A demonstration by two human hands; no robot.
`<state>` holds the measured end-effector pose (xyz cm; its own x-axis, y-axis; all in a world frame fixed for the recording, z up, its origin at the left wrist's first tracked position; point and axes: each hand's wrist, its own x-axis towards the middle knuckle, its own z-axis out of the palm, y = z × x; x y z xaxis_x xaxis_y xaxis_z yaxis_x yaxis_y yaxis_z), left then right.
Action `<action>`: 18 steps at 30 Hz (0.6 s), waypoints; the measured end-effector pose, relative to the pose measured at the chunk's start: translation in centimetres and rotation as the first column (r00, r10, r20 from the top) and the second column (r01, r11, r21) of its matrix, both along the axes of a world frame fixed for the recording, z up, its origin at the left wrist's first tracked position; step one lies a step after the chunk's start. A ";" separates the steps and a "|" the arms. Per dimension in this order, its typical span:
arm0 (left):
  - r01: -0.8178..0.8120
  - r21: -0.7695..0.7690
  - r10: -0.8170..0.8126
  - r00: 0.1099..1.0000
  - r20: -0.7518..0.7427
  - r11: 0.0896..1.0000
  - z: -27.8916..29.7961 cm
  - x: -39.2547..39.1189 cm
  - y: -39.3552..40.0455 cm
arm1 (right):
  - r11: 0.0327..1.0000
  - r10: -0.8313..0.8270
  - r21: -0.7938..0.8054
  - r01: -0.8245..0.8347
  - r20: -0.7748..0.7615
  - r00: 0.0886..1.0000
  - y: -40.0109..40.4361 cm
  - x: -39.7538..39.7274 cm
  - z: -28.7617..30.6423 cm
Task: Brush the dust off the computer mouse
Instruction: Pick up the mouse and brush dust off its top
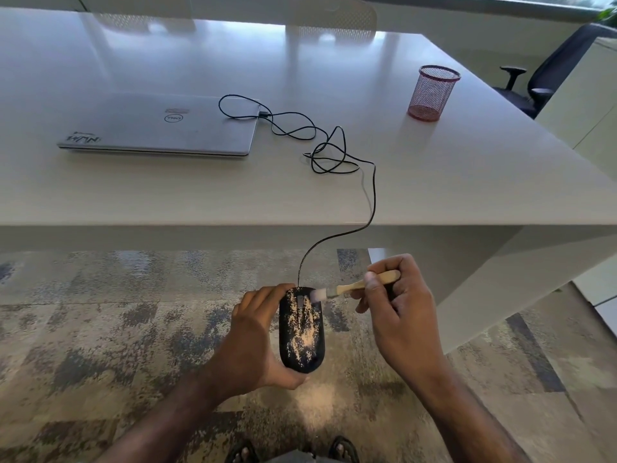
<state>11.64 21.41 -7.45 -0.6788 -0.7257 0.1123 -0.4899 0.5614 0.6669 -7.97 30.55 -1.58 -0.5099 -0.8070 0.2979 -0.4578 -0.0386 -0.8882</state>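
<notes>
**Dusty mouse held off the table, brush tip at its front**

The left hand (257,332) cups a black, smooth, oval mouse (301,329) from its left side and underneath, fingers curled round the front edge and thumb base under the rear. The mouse is held in the air in front of the table's near edge, above the carpet, not resting on anything. Its glossy top is speckled with pale, powdery tan dust, thickest along the middle and toward the rear.

The right hand (397,305) pinches a small brush (354,288) by its light wooden handle, fingers curled round it. The short white bristles touch the mouse's front right corner, just beside the scroll wheel.

A thin black cable (372,195) rises from the mouse's front, passes over the table edge, and runs in loose tangled loops to the right side of a closed, flat silver laptop (160,127). The table (467,182) is a smooth, pale slab with a soft sheen. Well to the right stands a round red wire-mesh pen cup (433,92), upright. The carpet (117,312) below is mottled grey, beige and dark blue.
</notes>
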 end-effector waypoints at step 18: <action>-0.035 -0.021 0.035 0.998 0.045 0.999 -1.0 -0.7 -0.4 | 0.999 -0.046 0.003 0.047 -0.073 0.996 -0.3 0.1 -0.5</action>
<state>10.95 21.05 -8.49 -0.6577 -0.7470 0.0968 -0.5387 0.5563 0.6327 -7.87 30.22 -2.11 -0.5240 -0.7845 0.3317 -0.5228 -0.0112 -0.8524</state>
